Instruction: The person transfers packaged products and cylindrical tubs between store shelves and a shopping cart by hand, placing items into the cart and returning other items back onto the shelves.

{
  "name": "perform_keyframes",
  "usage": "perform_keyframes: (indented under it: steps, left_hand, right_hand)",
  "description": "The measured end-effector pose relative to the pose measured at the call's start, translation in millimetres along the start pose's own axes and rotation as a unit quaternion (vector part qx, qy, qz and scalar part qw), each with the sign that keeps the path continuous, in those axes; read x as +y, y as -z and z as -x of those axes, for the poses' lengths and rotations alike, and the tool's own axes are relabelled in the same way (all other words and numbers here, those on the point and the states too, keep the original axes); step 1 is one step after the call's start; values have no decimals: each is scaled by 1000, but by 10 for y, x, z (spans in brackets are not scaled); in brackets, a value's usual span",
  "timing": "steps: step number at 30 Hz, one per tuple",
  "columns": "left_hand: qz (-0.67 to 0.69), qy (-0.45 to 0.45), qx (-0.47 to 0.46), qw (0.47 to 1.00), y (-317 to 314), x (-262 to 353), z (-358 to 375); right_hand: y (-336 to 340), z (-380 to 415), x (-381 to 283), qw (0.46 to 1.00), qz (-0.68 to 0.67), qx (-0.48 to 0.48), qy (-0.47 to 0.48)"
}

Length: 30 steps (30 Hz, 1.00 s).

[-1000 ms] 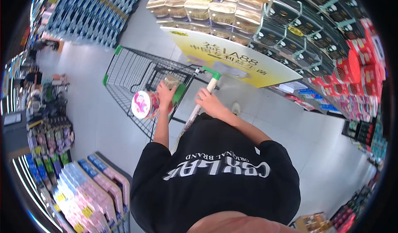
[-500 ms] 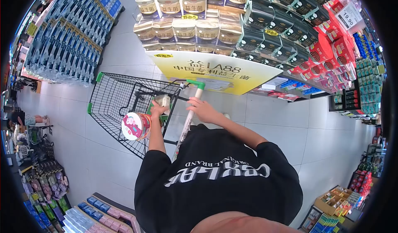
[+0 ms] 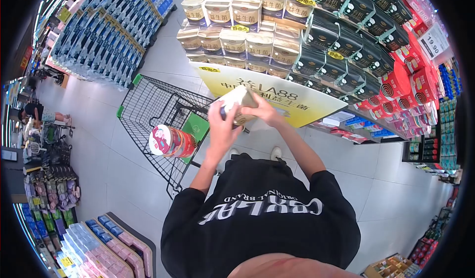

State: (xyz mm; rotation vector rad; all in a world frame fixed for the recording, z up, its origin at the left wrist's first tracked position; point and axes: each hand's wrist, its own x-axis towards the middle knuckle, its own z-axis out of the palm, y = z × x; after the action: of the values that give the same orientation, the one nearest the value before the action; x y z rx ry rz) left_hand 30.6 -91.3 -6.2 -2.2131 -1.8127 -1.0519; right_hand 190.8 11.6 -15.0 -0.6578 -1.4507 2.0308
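Both of my hands hold a cream-and-dark package point(image 3: 239, 103) up in front of the display's yellow sign. My left hand point(image 3: 221, 124) grips its left side, and my right hand point(image 3: 262, 111) has its fingers on the right side. Below and to the left is a wire shopping cart point(image 3: 148, 97) with green corners. A round tub point(image 3: 170, 142) with a pink-and-white lid and red side lies in it, beside a green panel point(image 3: 197, 126). The cart's handle is mostly hidden behind my hands.
Stacked cream packages point(image 3: 235, 40) and dark packages point(image 3: 341, 40) fill the display ahead, above a yellow sign point(image 3: 311, 111). Red packs are at the right. Blue stacked goods point(image 3: 106, 35) stand at upper left. Another person point(image 3: 37, 112) is by a cart at far left.
My left hand has lifted the package out of the cart. My right hand has left the cart handle and taken hold of the package too. The view has shifted slightly.
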Motion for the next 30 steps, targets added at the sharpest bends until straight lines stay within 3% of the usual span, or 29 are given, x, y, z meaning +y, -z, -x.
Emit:
perform_keyframes:
  steps: [1,4,6,8,10,12,13,15,16,18,19,21,22,23,25,28,30]
  left_hand:
    - [41,5,-8,999,-44,112,12]
    - [133,45,-14,990,-115,187,38]
    - [57,80,5,995,-51,-32,145]
    - [-17,162,29,986,141,-472,330]
    - [-141,281,115,942,268,-1037,705]
    - [-207,373,175,887,412,-1592,1194]
    - [-313,447,160,823,368,-1863,1489]
    - [-82,547,272,787,279,-2326,2038]
    - [38,580,323,747,316,-2336,2054]
    - [305,651,290,632,451,-2130,1982]
    - [429,664,264,553,536,-2005,1928]
    - [472,660,238,533,519,-2128,2044]
    - [492,658,227,522,490,-2205,2147]
    - [500,684,251,469,441,-2285,2237]
    - [517,664,247,481,478,-2129,2162]
    - [519,663,226,490,530,-2094,2153]
    - [526,667,220,480,520,-2086,2170]
  right_hand:
    - [103,56,-29,1000,9,5,-10]
    - [381,211,-215,967,231,91,51]
    - [543,246,-547,947,292,128,36]
    - [674,197,-961,924,308,172,149]
    - [753,133,-1476,892,357,205,187]
    - [826,22,-1855,798,482,270,240]
    - [870,-66,-2007,755,520,278,286]
    - [961,-286,-2209,681,575,284,354]
    - [1051,-428,-2231,677,585,282,345]
    - [1336,-741,-2096,637,647,266,322]
    - [1513,-882,-1967,634,687,245,256]
    - [1750,-1047,-1658,648,706,237,159]
    - [1747,-1055,-1649,618,725,257,160]
    - [1738,-1058,-1623,587,744,276,160]
    - [1476,-1008,-1625,503,790,321,140]
    - [989,-818,-1623,542,746,288,258]
    - [708,-701,-1360,702,632,192,267]
